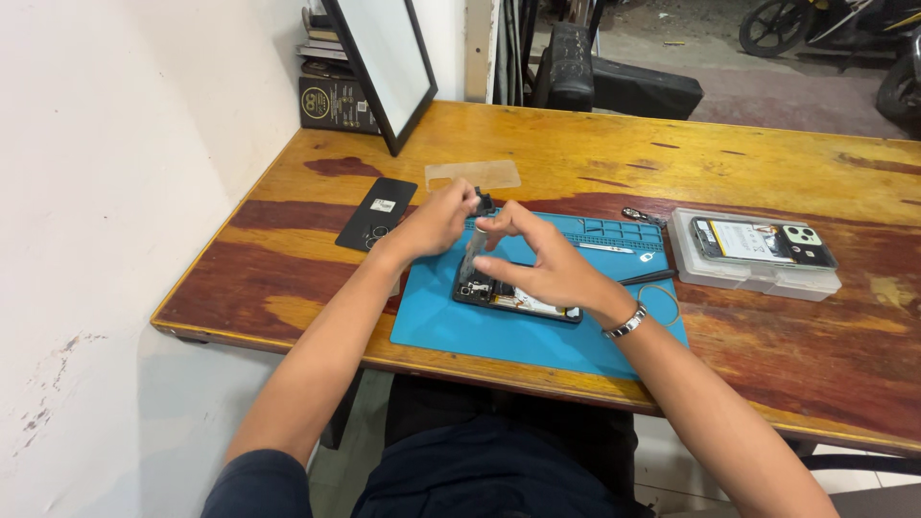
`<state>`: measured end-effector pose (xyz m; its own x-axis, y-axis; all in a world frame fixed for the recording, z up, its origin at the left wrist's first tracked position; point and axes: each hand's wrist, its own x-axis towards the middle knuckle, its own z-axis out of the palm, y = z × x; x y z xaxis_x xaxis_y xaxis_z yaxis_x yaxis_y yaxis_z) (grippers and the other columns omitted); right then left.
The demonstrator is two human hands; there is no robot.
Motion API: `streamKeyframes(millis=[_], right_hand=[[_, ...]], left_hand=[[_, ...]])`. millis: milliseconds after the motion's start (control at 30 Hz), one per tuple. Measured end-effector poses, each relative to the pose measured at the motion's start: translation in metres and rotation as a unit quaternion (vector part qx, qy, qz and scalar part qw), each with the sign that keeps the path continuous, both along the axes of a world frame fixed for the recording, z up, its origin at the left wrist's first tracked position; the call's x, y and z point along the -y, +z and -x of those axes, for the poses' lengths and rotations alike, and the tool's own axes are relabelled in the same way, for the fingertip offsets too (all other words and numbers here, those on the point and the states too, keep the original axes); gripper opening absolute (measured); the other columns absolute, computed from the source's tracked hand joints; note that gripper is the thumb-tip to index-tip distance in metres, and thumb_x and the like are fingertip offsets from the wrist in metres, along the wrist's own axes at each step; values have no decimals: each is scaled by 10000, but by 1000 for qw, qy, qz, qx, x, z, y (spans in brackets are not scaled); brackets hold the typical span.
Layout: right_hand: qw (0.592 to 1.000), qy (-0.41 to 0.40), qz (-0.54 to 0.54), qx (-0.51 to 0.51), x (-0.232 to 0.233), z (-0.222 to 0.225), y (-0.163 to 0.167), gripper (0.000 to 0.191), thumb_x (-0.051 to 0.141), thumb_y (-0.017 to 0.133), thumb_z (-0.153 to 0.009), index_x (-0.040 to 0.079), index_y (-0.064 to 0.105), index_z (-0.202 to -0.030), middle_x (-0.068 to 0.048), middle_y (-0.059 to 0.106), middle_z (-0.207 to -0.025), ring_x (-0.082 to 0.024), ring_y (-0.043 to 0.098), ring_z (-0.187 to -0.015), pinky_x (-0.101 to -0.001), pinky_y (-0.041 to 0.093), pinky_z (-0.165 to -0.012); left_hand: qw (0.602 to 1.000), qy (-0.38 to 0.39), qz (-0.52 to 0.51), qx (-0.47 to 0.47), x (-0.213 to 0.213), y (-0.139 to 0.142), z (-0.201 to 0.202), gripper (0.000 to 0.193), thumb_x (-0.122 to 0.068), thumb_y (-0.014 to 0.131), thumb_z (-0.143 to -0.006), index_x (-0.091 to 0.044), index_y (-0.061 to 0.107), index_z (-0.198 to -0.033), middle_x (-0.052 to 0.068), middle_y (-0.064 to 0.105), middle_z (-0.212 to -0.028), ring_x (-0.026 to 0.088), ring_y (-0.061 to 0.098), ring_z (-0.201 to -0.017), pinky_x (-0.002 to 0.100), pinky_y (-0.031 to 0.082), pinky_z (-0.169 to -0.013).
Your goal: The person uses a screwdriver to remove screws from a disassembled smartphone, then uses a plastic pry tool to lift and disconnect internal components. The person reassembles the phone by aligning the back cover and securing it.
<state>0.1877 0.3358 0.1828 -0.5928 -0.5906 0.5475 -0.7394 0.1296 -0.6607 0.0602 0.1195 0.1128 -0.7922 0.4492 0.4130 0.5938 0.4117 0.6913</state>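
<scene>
Opened phone lies on the blue mat, mid-table. My left hand pinches a small dark part above its top end. My right hand holds a slim clear tube upright over the phone, other fingers spread. Black back cover left of mat; clear box with phone right.

Glossy, worn varnished wooden counter; matt blue rubbery rectangular work mat; clear plastic box; shiny metal wrist bracelet.

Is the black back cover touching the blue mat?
Apart. The head view shows bare wood between the back cover and the mat.
</scene>
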Motion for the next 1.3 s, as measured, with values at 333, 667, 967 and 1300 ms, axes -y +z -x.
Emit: streamKeyframes(millis=[333,667,967,1300], right_hand=[[991,-86,45,-93,3,2,2,329,33,773,-931,6,540,-1161,-104,705,-973,-182,722,-943,-350,560,-993],[936,-223,94,-256,-4,15,11,330,-48,721,-971,-6,442,-1142,-184,736,-1111,-270,779,-1011,-332,637,-868],[919,-254,47,-297,6,19,2,328,-47,760,-931,-14,500,-1128,-200,726,-1096,-303,772,-1006,-355,620,-844],[917,-269,66,-286,-1,19,9,314,-51,737,-959,-9,472,-1123,-191,745,-1077,-299,770,-1028,-365,611,-901]], left_hand=[[945,3,-125,303,-11,21,-11,358,-416,430,-1093,-89,565,-1037,-34,548,-911,65,519,-707,259,458,-601],[814,-104,-260,510,-1,37,-17,238,-286,492,-1076,-82,548,-967,-42,473,-788,32,384,-586,175,292,-427],[812,-93,-268,511,2,38,-19,231,-279,497,-1070,-81,549,-964,-30,499,-798,33,396,-584,177,305,-431],[879,-27,-207,429,4,31,-12,270,-300,435,-1057,-162,469,-827,-84,393,-702,33,314,-548,199,246,-418]])
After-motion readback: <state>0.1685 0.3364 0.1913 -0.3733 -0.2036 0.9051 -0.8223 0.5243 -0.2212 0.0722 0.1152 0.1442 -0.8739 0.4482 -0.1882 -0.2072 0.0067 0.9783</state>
